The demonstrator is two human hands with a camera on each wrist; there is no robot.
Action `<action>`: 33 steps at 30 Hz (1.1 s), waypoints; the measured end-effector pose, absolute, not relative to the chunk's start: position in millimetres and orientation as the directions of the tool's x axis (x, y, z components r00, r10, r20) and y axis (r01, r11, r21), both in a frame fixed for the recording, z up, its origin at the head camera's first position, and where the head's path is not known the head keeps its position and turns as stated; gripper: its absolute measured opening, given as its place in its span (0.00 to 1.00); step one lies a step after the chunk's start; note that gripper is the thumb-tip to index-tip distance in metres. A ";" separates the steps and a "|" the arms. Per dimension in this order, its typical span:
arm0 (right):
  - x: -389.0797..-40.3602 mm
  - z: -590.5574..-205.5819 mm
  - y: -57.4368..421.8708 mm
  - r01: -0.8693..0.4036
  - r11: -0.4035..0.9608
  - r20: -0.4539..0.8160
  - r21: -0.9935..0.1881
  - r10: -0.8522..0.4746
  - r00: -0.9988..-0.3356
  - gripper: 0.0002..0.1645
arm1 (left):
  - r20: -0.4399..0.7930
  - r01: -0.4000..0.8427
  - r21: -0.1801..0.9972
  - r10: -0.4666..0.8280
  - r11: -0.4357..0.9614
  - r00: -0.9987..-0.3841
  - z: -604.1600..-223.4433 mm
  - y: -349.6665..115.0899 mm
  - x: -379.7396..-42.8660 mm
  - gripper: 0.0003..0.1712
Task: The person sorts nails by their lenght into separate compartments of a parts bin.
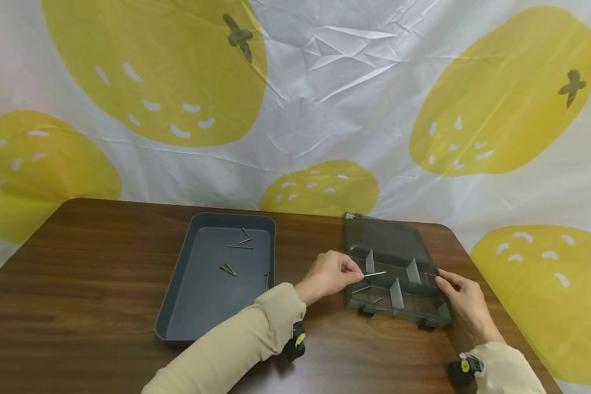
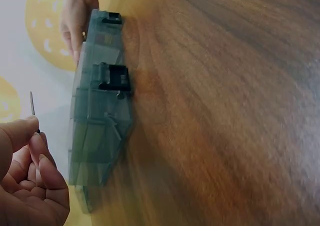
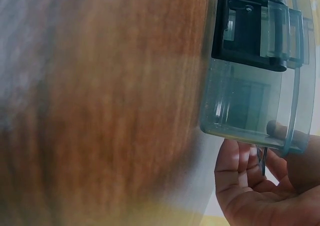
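In the head view my left hand point(image 1: 331, 275) pinches a thin nail point(image 1: 375, 273) between thumb and fingertips, above the left part of a smoky clear compartment box point(image 1: 409, 313). Its pointed end sticks out past the fingers in the left wrist view, where the nail point(image 2: 32, 103) stands nearly upright. My right hand point(image 1: 465, 301) grips the box's right edge, and the right wrist view shows the thumb against its side wall. A thin metal piece point(image 3: 263, 161) shows beside those fingers; its kind is unclear. Small fasteners point(image 1: 361, 289) lie in the front left compartment.
Left of the box, a grey tray point(image 1: 192, 306) holds several brass-coloured screws point(image 1: 228, 268) and a long thin nail point(image 1: 239, 247). The box's lid point(image 1: 389, 236) is raised at the back. White dividers point(image 1: 396, 294) split the box. A patterned cloth point(image 1: 320, 131) hangs behind the table point(image 1: 79, 279).
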State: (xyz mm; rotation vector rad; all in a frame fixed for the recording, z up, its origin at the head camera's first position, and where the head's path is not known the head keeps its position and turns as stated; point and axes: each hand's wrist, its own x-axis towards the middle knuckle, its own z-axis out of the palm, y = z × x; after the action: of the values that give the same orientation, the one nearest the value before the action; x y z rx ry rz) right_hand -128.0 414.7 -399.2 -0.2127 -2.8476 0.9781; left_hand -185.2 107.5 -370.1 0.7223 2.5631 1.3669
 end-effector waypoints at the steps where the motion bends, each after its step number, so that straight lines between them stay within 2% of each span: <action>1: -128.1 -398.9 414.4 0.093 0.782 0.071 -0.617 0.173 -0.982 0.30 | 0.096 0.348 0.807 0.475 0.478 -0.875 -370.9 109.2 -184.8 0.04; 19: -127.8 -402.0 414.2 0.080 0.777 0.103 -0.624 0.184 -0.978 0.29 | 0.161 0.400 0.759 0.447 0.514 -0.880 -387.7 125.9 -177.7 0.04; 33: -127.5 -400.7 414.9 0.086 0.772 0.079 -0.630 0.174 -0.982 0.30 | 0.290 0.524 0.705 0.480 0.478 -0.828 -392.9 128.7 -173.8 0.03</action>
State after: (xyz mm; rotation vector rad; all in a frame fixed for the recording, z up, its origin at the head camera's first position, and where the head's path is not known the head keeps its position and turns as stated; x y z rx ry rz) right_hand -127.5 414.9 -400.7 -0.2086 -2.8313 0.9965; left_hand -173.8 128.7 -392.9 0.9334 2.7456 1.3389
